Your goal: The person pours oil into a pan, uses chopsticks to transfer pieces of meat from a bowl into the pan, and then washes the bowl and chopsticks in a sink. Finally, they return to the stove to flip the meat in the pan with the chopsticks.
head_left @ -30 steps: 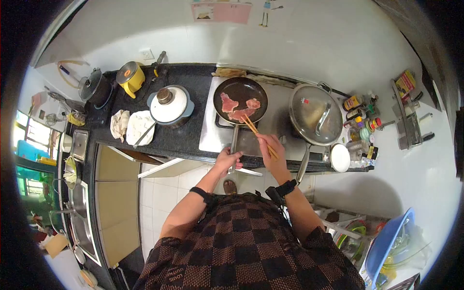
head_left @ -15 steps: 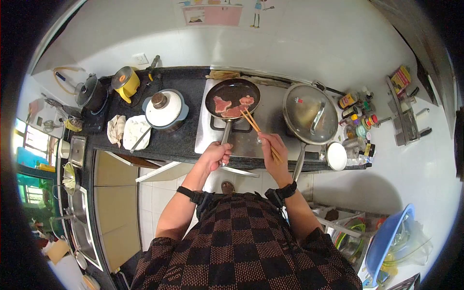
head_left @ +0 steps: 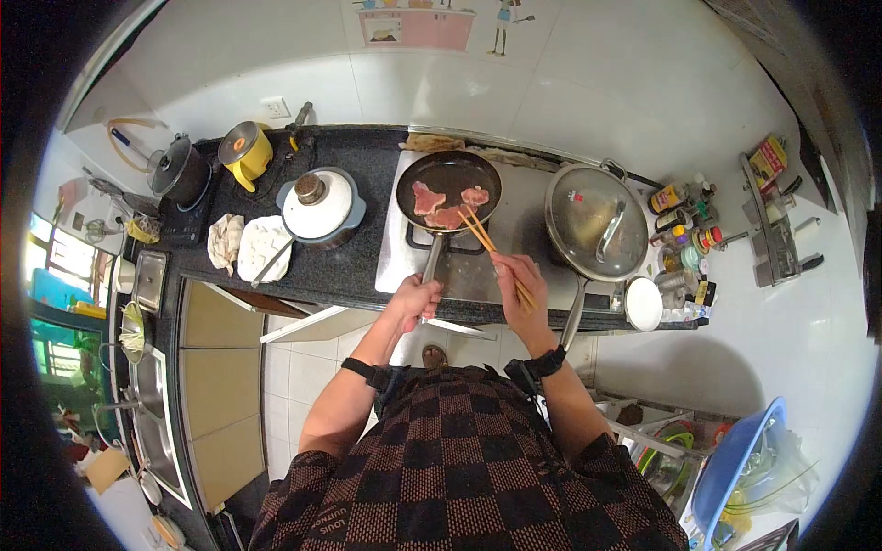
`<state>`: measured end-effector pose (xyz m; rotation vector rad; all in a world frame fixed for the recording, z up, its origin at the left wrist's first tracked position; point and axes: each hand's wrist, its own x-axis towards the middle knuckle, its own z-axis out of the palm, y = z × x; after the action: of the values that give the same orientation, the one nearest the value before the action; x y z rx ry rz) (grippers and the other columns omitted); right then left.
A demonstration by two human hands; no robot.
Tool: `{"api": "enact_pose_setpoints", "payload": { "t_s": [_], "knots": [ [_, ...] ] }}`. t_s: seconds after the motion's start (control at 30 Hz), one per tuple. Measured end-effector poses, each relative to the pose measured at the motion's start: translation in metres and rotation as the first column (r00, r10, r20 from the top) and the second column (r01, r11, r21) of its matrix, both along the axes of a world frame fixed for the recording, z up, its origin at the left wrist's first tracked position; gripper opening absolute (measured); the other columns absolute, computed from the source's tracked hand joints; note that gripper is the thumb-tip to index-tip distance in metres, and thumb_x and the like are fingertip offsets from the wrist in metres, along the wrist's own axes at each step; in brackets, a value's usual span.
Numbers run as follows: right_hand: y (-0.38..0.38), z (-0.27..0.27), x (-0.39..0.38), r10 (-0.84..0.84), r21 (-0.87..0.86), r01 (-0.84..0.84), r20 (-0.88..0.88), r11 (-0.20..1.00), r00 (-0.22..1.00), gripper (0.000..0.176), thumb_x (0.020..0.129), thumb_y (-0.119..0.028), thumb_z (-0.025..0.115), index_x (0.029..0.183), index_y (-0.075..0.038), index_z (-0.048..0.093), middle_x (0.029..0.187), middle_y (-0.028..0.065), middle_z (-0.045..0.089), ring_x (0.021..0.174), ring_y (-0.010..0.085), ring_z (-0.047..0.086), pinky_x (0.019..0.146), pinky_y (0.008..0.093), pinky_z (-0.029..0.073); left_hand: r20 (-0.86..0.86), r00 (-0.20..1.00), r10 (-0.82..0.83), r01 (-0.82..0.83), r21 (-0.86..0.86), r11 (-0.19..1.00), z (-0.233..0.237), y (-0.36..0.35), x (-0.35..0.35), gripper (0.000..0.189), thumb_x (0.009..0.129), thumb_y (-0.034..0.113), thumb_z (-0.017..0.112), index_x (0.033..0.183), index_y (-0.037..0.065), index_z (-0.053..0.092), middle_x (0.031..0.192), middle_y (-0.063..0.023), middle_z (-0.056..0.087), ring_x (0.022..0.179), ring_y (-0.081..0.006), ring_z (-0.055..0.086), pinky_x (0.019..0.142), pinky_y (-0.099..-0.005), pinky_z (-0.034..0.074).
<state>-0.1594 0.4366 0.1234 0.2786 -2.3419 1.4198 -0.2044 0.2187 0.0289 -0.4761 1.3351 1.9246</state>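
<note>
My left hand (head_left: pixel 415 301) is wrapped round the handle of a dark frying pan (head_left: pixel 441 168) on the stove (head_left: pixel 395 262). Several pieces of reddish meat (head_left: pixel 445 218) lie in the pan. In my right hand (head_left: pixel 522 285) is a pair of wooden chopsticks (head_left: pixel 480 233). Their tips are at the meat near the pan's front right edge; whether they touch it I cannot tell.
Right of the pan stands a wok with a glass lid (head_left: pixel 588 220), its handle pointing toward me. A white-lidded pot (head_left: pixel 320 204), cloths (head_left: pixel 225 243) and a yellow pot (head_left: pixel 246 154) are at left. Seasoning jars (head_left: pixel 678 234) and a white bowl (head_left: pixel 643 304) sit at right.
The view has shifted slightly, so the counter items appear a little farther right. Both hands keep their holds, and the chopstick tips remain at the meat.
</note>
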Motion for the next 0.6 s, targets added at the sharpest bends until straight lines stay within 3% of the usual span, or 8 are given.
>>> {"api": "enact_pose_setpoints", "payload": {
  "t_s": [0.1,0.6],
  "knots": [
    [0.000,0.002,0.001,-0.014,-0.053,0.016,0.026,0.998,1.000,0.021,0.101,-0.010,0.057,0.117,-0.004,0.069,0.098,0.0099,0.065,0.079,0.0177,0.060,0.072,0.0284,0.048,-0.047,0.999,-0.010,0.011,0.007,1.000,-0.012,0.001,0.009,0.024,0.094,0.008,0.059,0.109,0.006,0.040,0.068,-0.0003,0.045,0.048,-0.0084,0.037,0.040,-0.0261,0.031],
    [0.005,0.001,-0.001,-0.036,0.011,0.036,-0.028,0.999,0.999,0.020,0.100,-0.007,0.060,0.118,-0.003,0.068,0.096,0.0098,0.061,0.076,0.0173,0.058,0.068,0.0290,0.049,-0.239,0.966,0.103,-0.134,-0.115,0.984,-0.020,0.005,0.017,0.013,0.097,0.008,0.055,0.106,0.006,0.046,0.063,-0.0021,0.046,0.040,-0.0103,0.037,0.034,-0.0293,0.031]
  ]
}}
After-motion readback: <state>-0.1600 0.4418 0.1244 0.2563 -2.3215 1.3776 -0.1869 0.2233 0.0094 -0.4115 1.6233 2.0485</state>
